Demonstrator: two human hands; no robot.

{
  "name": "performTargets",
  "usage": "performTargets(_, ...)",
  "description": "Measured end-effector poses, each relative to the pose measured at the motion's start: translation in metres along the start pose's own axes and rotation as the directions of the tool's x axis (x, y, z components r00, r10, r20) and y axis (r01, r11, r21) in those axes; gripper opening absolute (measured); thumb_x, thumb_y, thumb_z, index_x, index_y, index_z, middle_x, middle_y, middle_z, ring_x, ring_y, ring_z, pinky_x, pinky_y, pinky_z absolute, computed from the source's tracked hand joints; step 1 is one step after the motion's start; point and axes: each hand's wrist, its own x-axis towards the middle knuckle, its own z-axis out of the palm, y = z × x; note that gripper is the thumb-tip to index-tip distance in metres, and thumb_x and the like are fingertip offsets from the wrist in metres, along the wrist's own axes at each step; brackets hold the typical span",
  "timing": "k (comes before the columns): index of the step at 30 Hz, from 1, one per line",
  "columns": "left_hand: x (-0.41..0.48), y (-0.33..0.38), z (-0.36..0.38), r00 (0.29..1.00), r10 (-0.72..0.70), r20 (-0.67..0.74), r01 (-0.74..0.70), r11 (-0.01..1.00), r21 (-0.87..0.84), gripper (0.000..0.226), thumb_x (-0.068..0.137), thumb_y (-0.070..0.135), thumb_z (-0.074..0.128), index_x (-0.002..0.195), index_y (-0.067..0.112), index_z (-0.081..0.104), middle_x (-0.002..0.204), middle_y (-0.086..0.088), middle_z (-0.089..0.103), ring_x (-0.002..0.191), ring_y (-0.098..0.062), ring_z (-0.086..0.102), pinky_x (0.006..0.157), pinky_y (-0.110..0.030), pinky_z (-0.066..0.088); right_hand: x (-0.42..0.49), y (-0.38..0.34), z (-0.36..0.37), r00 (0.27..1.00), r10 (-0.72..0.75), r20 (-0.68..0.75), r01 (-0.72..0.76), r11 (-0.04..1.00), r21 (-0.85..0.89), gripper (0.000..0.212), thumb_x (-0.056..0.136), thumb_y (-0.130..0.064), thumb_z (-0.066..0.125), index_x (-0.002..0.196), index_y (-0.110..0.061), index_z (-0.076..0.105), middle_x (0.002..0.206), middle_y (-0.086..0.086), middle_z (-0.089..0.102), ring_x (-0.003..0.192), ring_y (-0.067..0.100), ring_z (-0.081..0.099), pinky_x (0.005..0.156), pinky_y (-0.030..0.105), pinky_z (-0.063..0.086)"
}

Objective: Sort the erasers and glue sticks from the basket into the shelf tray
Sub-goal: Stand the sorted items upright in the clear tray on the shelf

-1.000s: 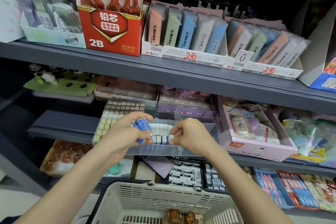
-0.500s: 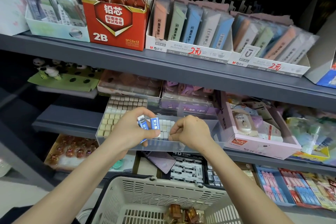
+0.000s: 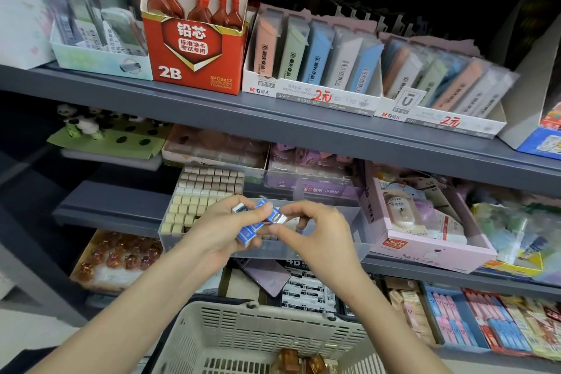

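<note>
Lying in left hand (image 3: 218, 231), erasers (image 3: 250, 229) sit between right hand (image 3: 315, 231) fingertips (image 3: 274, 229).

Erasers (image 3: 249, 233) have blue sleeves with white ends; the shelf tray (image 3: 353, 218) is clear plastic; its rows of blocks (image 3: 188, 209) run cream to pale brown; the basket (image 3: 258, 331) is beige, slotted; the shelf (image 3: 273, 127) is grey; the 2B lead box (image 3: 194, 64) is red with gold trim; the neighbouring carton (image 3: 425, 249) is pink.

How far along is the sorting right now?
Done: pale erasers fill the left end of the clear tray. In hand: the left hand holds a bunch of blue-wrapped erasers; the right hand pinches one of them by the tray. Left: those erasers, plus brown packs in the basket.
</note>
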Motion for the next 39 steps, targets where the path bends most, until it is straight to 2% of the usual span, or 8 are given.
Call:
performTargets(5,-0.004,0.002,0.006,0.996,-0.043,0.083,0.054,0.989,-0.135,0.018,0.07,0.012,0.068,0.078,0.005,0.054,0.068,-0.01,0.07,0.052,-0.018,0.065,0.037,-0.019,0.041,-0.003,0.007,0.004,0.958,-0.267,-0.101,0.247,0.953,-0.175,0.036,0.079,-0.053,0.056,0.1,-0.028,0.069,0.084,-0.028,0.055,0.082,-0.002,0.044,0.084,0.015,0.029)
performTargets(10,0.0,0.002,0.006,0.997,0.044,0.068,-0.045,0.999,0.017,0.02,0.075,0.019,0.069,0.081,0.005,0.056,0.07,-0.01,0.069,0.07,-0.022,0.071,0.04,-0.022,0.042,0.006,0.015,-0.017,0.986,-0.062,-0.156,0.088,0.982,0.165,0.02,0.079,-0.032,0.072,0.089,-0.045,0.062,0.086,-0.029,0.062,0.088,-0.001,0.053,0.083,0.018,0.036)
performTargets(13,0.003,0.003,0.003,0.998,0.067,0.0,-0.067,0.995,0.069,0.015,0.089,0.018,0.062,0.084,0.005,0.057,0.063,-0.008,0.064,0.064,-0.021,0.068,0.04,-0.023,0.042,0.015,0.023,-0.034,0.993,-0.113,-0.026,0.107,0.981,-0.16,0.016,0.079,-0.038,0.071,0.094,-0.042,0.069,0.096,-0.026,0.064,0.099,0.005,0.051,0.091,0.03,0.031)
performTargets(16,0.006,0.004,0.001,0.999,0.036,-0.026,-0.034,0.998,0.053,0.017,0.094,0.019,0.057,0.085,0.004,0.057,0.063,-0.01,0.062,0.06,-0.022,0.066,0.039,-0.023,0.043,0.024,0.024,-0.031,0.977,-0.082,0.196,0.174,0.839,-0.516,0.026,0.084,-0.045,0.065,0.108,-0.037,0.069,0.113,-0.016,0.063,0.108,0.014,0.048,0.085,0.031,0.022)
performTargets(18,0.006,0.005,0.001,0.999,0.028,-0.029,-0.026,0.998,0.048,0.018,0.095,0.019,0.056,0.086,0.004,0.058,0.064,-0.01,0.062,0.061,-0.022,0.066,0.04,-0.023,0.044,0.032,0.022,-0.024,0.958,-0.027,0.287,0.204,0.766,-0.609,0.034,0.084,-0.048,0.063,0.115,-0.036,0.066,0.118,-0.014,0.061,0.11,0.015,0.048,0.088,0.031,0.023)
performTargets(27,0.006,0.006,-0.002,1.0,0.021,-0.015,-0.02,0.997,0.075,0.02,0.095,0.023,0.055,0.087,0.005,0.06,0.065,-0.009,0.064,0.063,-0.021,0.068,0.046,-0.025,0.048,0.048,0.032,-0.003,0.943,0.009,0.333,0.208,0.764,-0.61,0.029,0.075,-0.046,0.072,0.102,-0.036,0.069,0.108,-0.014,0.062,0.102,0.012,0.055,0.097,0.034,0.023)
performTargets(33,0.005,0.006,-0.002,1.0,0.02,-0.011,-0.019,0.996,0.086,0.02,0.094,0.023,0.056,0.09,0.004,0.061,0.066,-0.009,0.064,0.066,-0.022,0.068,0.046,-0.026,0.048,0.048,0.039,0.006,0.955,0.068,0.289,0.112,0.819,-0.563,0.022,0.07,-0.044,0.077,0.068,-0.035,0.057,0.088,-0.016,0.063,0.088,0.01,0.054,0.105,0.04,0.027)
performTargets(39,0.003,0.007,0.001,1.0,-0.021,0.015,0.02,0.999,0.049,0.011,0.096,0.009,0.052,0.101,0.001,0.058,0.077,-0.015,0.063,0.071,-0.025,0.068,0.048,-0.026,0.05,0.051,0.039,0.0,0.938,0.093,0.334,0.096,0.856,-0.507,0.015,0.073,-0.047,0.074,0.079,-0.035,0.07,0.093,-0.015,0.065,0.097,0.01,0.054,0.103,0.038,0.025)
